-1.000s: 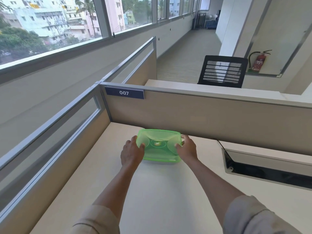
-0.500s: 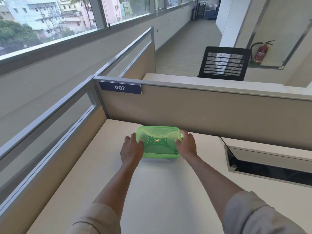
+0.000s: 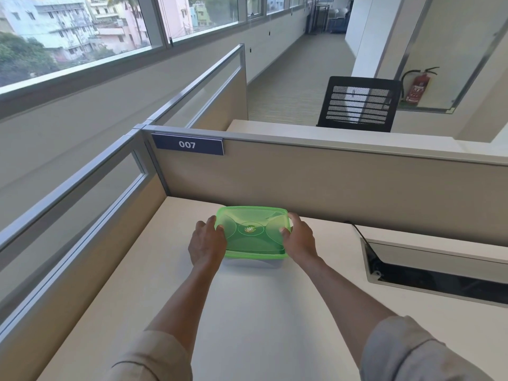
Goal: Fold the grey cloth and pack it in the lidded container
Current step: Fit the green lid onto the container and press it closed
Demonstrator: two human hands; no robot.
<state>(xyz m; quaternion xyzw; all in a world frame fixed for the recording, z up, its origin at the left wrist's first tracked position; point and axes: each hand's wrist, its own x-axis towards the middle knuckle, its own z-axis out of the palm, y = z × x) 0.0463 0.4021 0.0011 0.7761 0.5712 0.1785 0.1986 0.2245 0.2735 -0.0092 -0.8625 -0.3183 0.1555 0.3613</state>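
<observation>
A container with a translucent green lid [image 3: 252, 232] and a clear base sits on the pale desk [image 3: 247, 312], close to the back partition. My left hand [image 3: 206, 244] grips its left edge, thumb on the lid. My right hand [image 3: 299, 237] grips its right edge, thumb on the lid as well. The lid is on. No grey cloth can be seen; I cannot tell whether it is inside.
A beige partition [image 3: 330, 182] labelled 007 stands right behind the container. A glazed side partition [image 3: 82, 215] runs along the left. An open cable tray slot [image 3: 439, 273] lies in the desk at the right. A black mesh chair [image 3: 360, 104] stands beyond the partition.
The view has tilted down a little, so the container and hands sit slightly higher in frame. Both hands keep their hold on the container's sides.
</observation>
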